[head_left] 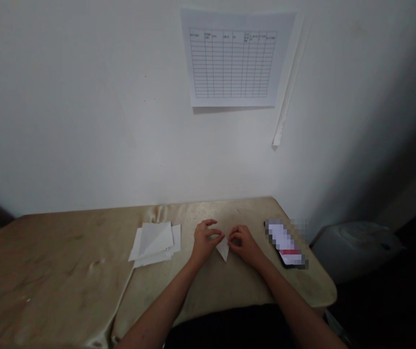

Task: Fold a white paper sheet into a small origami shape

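A small white piece of folded paper (223, 250), pointed toward me, lies between my hands on the table. My left hand (207, 238) pinches its upper left edge between thumb and fingertips. On the other side, my right hand (243, 243) is curled, its thumb and fingertips closed on the paper's upper right edge. The fingers partly cover the top of the folded paper. To the left of my left hand rests a loose stack of white paper sheets (155, 242), their edges uneven.
A phone (286, 245) with a lit, blurred screen lies on the right of the cloth-covered table (66, 271). A printed table sheet (233, 63) hangs on the wall behind. A pale plastic container (353, 247) stands beyond the table's right edge.
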`<state>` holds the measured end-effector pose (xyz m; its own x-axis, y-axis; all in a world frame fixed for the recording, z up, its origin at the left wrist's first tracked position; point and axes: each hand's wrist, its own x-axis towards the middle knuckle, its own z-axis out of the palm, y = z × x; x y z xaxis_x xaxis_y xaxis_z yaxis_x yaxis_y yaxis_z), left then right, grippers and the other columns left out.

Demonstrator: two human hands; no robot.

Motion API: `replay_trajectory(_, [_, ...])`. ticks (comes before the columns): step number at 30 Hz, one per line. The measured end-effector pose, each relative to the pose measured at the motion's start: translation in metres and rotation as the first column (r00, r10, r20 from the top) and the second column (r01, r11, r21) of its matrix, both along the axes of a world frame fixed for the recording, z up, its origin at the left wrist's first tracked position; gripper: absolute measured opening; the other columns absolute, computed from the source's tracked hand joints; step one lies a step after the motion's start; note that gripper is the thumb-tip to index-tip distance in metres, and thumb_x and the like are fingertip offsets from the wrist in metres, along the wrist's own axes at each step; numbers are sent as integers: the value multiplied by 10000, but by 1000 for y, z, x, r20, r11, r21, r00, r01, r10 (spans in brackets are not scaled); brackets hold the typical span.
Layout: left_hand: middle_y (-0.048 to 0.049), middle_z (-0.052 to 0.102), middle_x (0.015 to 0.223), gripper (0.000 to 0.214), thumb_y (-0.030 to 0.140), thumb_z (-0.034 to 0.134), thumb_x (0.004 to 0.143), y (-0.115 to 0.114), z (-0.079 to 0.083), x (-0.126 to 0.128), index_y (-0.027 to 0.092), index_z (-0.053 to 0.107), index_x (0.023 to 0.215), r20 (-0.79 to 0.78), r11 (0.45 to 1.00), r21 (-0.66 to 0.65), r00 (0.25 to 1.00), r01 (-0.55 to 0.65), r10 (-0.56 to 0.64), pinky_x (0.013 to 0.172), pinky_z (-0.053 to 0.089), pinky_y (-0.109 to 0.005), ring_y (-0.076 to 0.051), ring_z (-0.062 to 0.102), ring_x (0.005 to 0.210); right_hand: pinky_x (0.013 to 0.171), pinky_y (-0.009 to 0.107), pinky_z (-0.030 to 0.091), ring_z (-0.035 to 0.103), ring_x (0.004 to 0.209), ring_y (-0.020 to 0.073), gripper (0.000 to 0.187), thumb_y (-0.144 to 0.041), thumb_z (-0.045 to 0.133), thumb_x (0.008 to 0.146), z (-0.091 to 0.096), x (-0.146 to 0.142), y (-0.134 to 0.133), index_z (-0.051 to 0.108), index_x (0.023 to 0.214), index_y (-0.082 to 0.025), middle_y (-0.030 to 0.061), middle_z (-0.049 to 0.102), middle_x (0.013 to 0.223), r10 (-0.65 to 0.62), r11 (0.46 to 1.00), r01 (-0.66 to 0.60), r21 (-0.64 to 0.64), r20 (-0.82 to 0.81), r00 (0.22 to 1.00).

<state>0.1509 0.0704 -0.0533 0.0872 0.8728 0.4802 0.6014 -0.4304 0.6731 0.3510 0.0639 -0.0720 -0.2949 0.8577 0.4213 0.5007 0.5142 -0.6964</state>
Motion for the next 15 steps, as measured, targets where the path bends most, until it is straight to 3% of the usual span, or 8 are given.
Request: replay_trajectory(15, [-40,704,1139,126,326,694,886,3,6,-7,290,812,858,4,999,1,999,-34,34,1019,471,-433,-232,607,1114,1002,391,431,527,1091,230,37,-201,656,874,4,1,-2,689,872,-217,62,625,1039,-18,999,18,-37,10,1000])
